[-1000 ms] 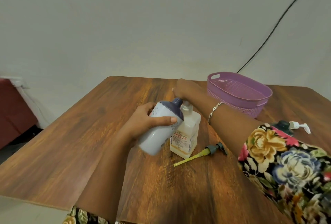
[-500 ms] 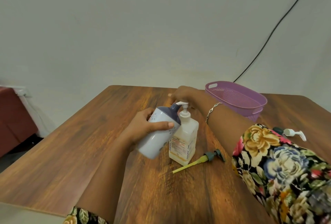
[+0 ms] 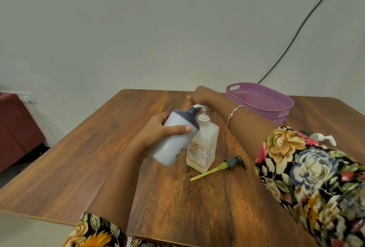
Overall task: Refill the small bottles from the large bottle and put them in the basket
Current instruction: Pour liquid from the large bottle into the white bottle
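Note:
My left hand [image 3: 158, 134] grips a small pale bottle [image 3: 174, 142] with a dark blue top, tilted so that its open neck sits under the white spout of the large bottle. The large bottle [image 3: 203, 148], clear with a label and a little yellowish liquid at the bottom, stands upright at the table's middle. My right hand [image 3: 203, 96] rests on top of its white pump head [image 3: 201, 108]. A loose grey pump with a yellow tube [image 3: 219, 167] lies on the table beside the large bottle.
A purple plastic basket [image 3: 276, 112] stands at the back right of the wooden table [image 3: 79, 157]. Another bottle with a white pump [image 3: 324, 138] shows partly behind my right sleeve. A black cable [image 3: 302, 27] runs down the wall.
My right hand has risen off the pump head, which has sprung up and shows its white spout. The camera view has tilted a little; the small bottle stays at the spout.

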Tool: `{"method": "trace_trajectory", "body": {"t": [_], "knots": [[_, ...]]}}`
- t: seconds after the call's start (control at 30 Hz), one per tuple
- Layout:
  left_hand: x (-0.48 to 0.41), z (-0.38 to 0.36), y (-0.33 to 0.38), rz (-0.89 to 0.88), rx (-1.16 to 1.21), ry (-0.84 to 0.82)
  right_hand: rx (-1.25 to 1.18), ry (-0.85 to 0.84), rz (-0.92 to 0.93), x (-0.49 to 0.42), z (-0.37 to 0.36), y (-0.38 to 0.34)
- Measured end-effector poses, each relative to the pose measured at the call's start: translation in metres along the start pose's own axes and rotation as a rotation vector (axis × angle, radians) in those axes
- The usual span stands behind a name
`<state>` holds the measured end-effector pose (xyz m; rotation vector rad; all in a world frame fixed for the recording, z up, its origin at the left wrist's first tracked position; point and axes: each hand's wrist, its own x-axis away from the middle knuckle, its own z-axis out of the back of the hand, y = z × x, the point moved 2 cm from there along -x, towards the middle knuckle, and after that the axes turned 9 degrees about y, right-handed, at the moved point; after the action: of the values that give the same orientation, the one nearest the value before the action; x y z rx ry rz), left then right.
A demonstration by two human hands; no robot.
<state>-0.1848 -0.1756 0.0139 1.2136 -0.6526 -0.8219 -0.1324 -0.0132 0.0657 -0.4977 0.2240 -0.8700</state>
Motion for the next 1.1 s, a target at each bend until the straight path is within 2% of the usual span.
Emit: {"method": "trace_trajectory", "body": {"t": [0.13, 0.3, 0.37, 0.43, 0.5, 0.63, 0.8, 0.97, 1.1], "knots": [[0.001, -0.001, 0.002, 0.007, 0.006, -0.003, 0.140, 0.022, 0.023, -0.003, -0.009, -0.002], [-0.001, -0.003, 0.002, 0.020, -0.015, -0.004, 0.234, -0.039, 0.020, -0.001, -0.012, 0.000], [-0.002, -0.003, 0.003, 0.015, -0.024, -0.009, 0.166, -0.022, 0.021, -0.002, -0.012, 0.002], [-0.003, -0.002, 0.004, 0.005, -0.019, -0.005, -0.007, -0.008, 0.018, -0.003, -0.006, 0.000], [-0.004, -0.001, 0.006, -0.003, -0.021, -0.001, -0.114, -0.057, 0.018, 0.001, 0.003, -0.002], [-0.007, 0.001, 0.007, -0.009, -0.032, -0.014, -0.165, -0.148, 0.000, 0.008, 0.003, -0.001], [-0.006, -0.001, 0.003, 0.011, -0.019, -0.055, 0.045, -0.167, 0.009, 0.001, -0.014, 0.004], [-0.007, 0.001, 0.005, 0.014, -0.032, -0.046, 0.166, -0.077, 0.027, -0.002, -0.015, 0.000], [-0.005, 0.002, 0.008, 0.008, 0.000, -0.042, -0.208, -0.068, -0.008, -0.002, -0.003, 0.004]]}}
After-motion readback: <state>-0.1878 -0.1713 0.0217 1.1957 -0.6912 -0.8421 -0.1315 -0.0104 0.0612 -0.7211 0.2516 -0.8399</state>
